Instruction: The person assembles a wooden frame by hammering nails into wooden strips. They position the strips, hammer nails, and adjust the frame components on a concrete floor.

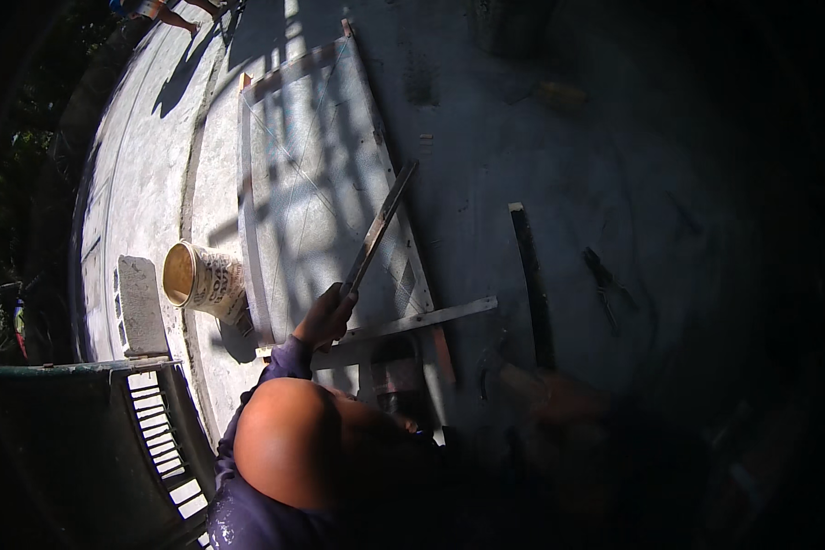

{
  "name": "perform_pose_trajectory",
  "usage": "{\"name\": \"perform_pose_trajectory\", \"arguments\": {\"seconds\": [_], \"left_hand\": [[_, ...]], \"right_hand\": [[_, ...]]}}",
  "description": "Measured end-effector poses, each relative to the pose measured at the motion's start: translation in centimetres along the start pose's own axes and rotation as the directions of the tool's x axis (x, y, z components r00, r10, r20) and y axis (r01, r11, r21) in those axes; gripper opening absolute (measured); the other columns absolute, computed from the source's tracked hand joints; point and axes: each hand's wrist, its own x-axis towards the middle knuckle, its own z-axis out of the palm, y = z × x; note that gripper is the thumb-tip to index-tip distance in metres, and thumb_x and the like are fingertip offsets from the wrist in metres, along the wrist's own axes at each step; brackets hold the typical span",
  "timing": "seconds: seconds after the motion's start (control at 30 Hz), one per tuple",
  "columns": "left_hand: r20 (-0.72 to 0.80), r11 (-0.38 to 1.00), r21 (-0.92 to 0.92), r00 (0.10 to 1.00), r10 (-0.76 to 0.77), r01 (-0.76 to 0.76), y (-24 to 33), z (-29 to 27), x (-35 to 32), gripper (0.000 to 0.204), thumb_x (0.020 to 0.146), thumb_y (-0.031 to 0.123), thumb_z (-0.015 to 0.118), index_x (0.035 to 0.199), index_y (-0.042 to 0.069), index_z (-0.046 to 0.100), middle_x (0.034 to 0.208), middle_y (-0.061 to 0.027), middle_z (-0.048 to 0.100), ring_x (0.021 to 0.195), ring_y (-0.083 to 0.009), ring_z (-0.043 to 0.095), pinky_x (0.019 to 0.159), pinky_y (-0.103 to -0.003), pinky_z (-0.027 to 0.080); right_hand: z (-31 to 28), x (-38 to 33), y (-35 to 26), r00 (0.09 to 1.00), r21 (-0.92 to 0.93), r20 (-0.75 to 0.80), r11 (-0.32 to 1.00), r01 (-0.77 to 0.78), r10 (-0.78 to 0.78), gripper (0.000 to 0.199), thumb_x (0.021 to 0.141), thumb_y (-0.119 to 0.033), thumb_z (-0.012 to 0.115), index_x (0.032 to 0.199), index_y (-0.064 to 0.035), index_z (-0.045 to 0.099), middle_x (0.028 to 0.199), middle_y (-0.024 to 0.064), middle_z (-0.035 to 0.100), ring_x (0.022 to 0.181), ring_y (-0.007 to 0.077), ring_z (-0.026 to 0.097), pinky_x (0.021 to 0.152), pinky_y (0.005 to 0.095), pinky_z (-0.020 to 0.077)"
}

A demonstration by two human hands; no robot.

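Observation:
My left hand (325, 316) is closed round the near end of a long narrow wooden strip (379, 229). The strip slants up and away over the right side of a framed rectangular panel (293, 202), which has thin lines crossing its pale sheet. Deep shadow covers my right hand (564, 401), closed round the handle of what looks like a hammer (515, 374), its dark curved head towards the left. Across the panel's near end lies a pale flat strip (422, 318). My bent bare knee (284, 440) is between my arms.
A whitish bucket (215, 280) leans left of the panel, near a concrete block (140, 307). Right of the panel lie a dark strip (533, 284) and pliers (605, 284). A dark chair (64, 440) stands at lower left. Another person's legs (174, 16) show at the top left.

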Motion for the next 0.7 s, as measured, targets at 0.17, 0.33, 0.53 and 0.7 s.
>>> {"name": "perform_pose_trajectory", "arguments": {"seconds": [0.17, 0.33, 0.53, 0.7], "left_hand": [[0.009, 0.973, 0.232, 1.000, -0.015, 0.012, -2.5, 0.5, -0.3, 0.041, 0.107, 0.041, 0.051, 0.116, 0.001, 0.044, 0.068, -0.0094, 0.058, 0.053, -0.0182, 0.060, 0.047, -0.036, 0.046], [-0.056, 0.935, 0.353, 0.998, 0.022, -0.001, -5.6, -1.9, 0.3, 0.035, 0.107, 0.036, 0.052, 0.112, 0.002, 0.045, 0.071, -0.0206, 0.056, 0.069, -0.0369, 0.062, 0.066, -0.047, 0.046], [-0.133, 0.809, 0.584, 0.976, 0.173, -0.064, -6.3, -4.1, 0.7, 0.038, 0.105, 0.041, 0.051, 0.106, 0.003, 0.050, 0.084, -0.0284, 0.060, 0.083, -0.0486, 0.061, 0.071, -0.050, 0.046], [-0.424, 0.598, 0.769, 0.881, 0.212, 0.227, -4.8, -4.2, 0.7, 0.058, 0.096, 0.065, 0.055, 0.092, 0.007, 0.053, 0.076, -0.0227, 0.066, 0.079, -0.0470, 0.067, 0.065, -0.054, 0.049]], "right_hand": [[-4.9, -5.4, -4.5, 0.996, 0.127, -0.057, 0.989, 0.081, -0.074, 0.072, 0.081, -0.030, 0.080, 0.137, 0.0055, 0.053, 0.116, 0.0195, 0.068, 0.104, 0.0271, 0.068, 0.092, 0.0373, 0.0531], [-5.4, -4.1, -5.7, 0.934, 0.106, -0.317, 0.973, 0.205, -0.162, 0.061, 0.082, -0.026, 0.079, 0.129, 0.0027, 0.054, 0.109, 0.0172, 0.067, 0.102, 0.0228, 0.065, 0.090, 0.0393, 0.0522], [-3.3, -0.3, -7.7, 0.889, 0.391, -0.459, 0.898, 0.203, -0.001, 0.044, 0.091, -0.021, 0.070, 0.124, 0.0020, 0.054, 0.093, 0.0108, 0.062, 0.086, 0.0193, 0.063, 0.077, 0.0374, 0.0525], [-5.7, 3.6, -12.5, 0.769, 0.434, -0.553, 0.677, 0.594, -0.320, 0.029, 0.101, -0.026, 0.060, 0.114, -0.0007, 0.055, 0.082, 0.0034, 0.059, 0.071, 0.0122, 0.059, 0.064, 0.0332, 0.0490]]}}
